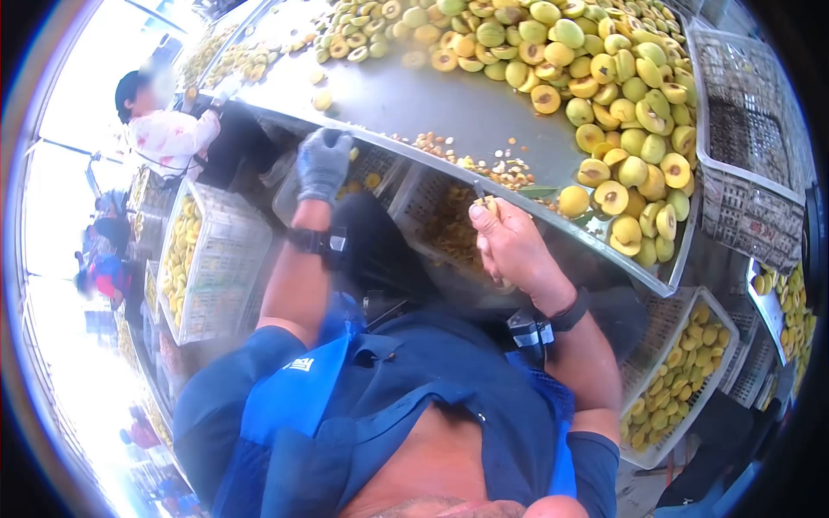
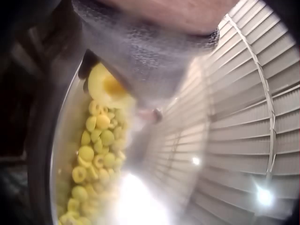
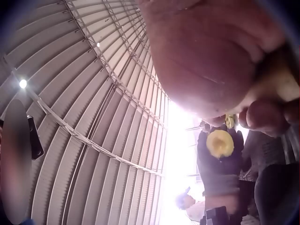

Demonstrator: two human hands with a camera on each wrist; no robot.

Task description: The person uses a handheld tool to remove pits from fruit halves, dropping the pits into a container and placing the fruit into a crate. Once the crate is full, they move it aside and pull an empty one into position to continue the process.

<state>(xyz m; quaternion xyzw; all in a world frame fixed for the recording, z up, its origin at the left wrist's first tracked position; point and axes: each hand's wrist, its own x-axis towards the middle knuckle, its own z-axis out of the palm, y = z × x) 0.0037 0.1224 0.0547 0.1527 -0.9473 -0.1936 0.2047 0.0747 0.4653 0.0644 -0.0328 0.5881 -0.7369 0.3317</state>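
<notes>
In the head view my left hand (image 1: pixel 322 164), in a grey glove, is at the near edge of the metal table (image 1: pixel 518 121). It holds a peach half (image 2: pixel 108 86), whose cut face shows in the left wrist view; the same peach half (image 3: pixel 220 143) faces the camera in the right wrist view. My bare right hand (image 1: pixel 515 248) grips a small tool (image 1: pixel 479 187) with a thin metal tip, above the table's near edge. A bit of yellow shows by its thumb. The tool's handle is mostly hidden in the fist.
Halved peaches (image 1: pixel 613 95) are heaped at the back and right of the table. Loose pits (image 1: pixel 466 160) lie along its near edge. Crates of peaches stand at left (image 1: pixel 226 259) and right (image 1: pixel 682 380). A crate (image 1: pixel 432 203) below holds scraps. Another person (image 1: pixel 173 138) works at left.
</notes>
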